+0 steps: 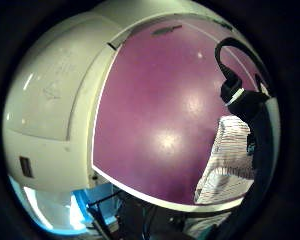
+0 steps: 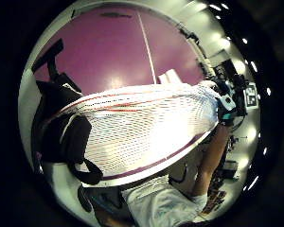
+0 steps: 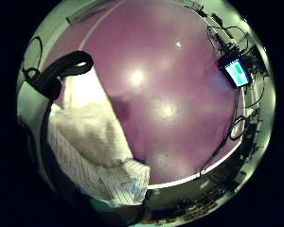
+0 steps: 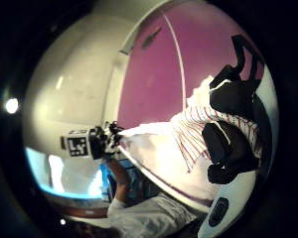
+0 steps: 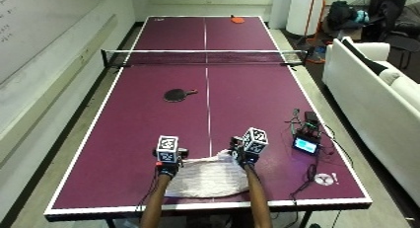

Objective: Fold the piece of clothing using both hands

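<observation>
Garment point(image 5: 205, 178) lies on the tabletop point(image 5: 131, 139) at its near edge, just left of the centre line. Left hand point(image 5: 168, 159) sits at the cloth's far left corner, right hand point(image 5: 245, 151) at its far right corner. Beyond them, a paddle point(image 5: 176, 95) lies left of the centre line, short of the net point(image 5: 203, 57). Right of the right hand, a small screen device point(image 5: 306, 144) rests near the tabletop's right edge. A sofa point(image 5: 374, 90) stands off to the right.
</observation>
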Available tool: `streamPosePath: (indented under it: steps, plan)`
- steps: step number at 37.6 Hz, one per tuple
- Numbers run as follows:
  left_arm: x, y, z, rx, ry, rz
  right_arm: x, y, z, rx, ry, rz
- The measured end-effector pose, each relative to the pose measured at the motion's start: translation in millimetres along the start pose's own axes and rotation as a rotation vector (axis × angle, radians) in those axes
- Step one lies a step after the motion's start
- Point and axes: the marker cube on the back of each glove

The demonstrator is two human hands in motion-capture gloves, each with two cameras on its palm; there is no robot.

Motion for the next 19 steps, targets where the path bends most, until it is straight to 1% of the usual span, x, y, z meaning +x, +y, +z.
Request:
streamPosePath:
  steps: [2,4,7,10,12,14,17,19]
  plan:
    - [2,3,1,-0.057,-0.028,-0.023,4,-4,8,-0.029,0.088,0.043]
    - [5,2,9,-0.090,-0.037,-0.028,6,-4,14,-0.064,0.123,0.075]
    - [4,-3,16,-0.046,-0.055,-0.038,7,-1,18,-0.076,0.114,0.097]
    - [1,-11,27,0.059,-0.067,-0.042,16,8,16,-0.001,0.096,0.119]
    - [-3,-22,54,0.126,-0.069,-0.025,29,20,14,0.082,0.086,0.157]
    - [-6,-25,82,0.168,-0.080,-0.007,48,37,18,0.131,0.080,0.227]
    - [-6,-7,101,0.199,-0.113,0.023,77,57,38,0.136,0.051,0.338]
    - [-3,8,111,0.179,-0.140,0.058,98,65,50,0.186,0.067,0.393]
